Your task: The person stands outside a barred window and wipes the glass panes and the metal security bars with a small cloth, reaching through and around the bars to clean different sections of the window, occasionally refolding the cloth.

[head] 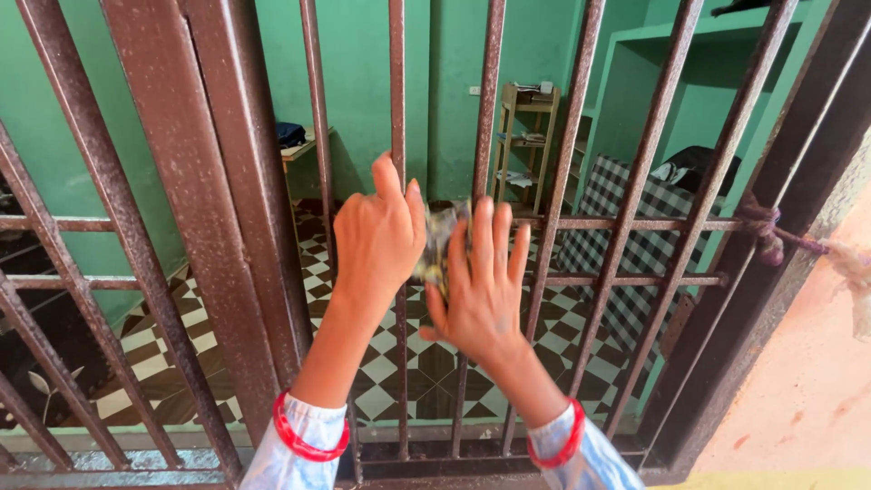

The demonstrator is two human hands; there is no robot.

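Rusty brown gate bars [397, 109] stand before both hands. The left hand [379, 238] and right hand [481, 290] press a crumpled cloth [438, 245] between them, fingers [502, 238] loosely spread; how much has been wiped, I cannot tell.

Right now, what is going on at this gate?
A person has both hands up at a brown barred metal gate. The left hand and the right hand press a crumpled greyish wad between them against the bars. Behind the gate lies a green room with a checkered floor and a wooden shelf.
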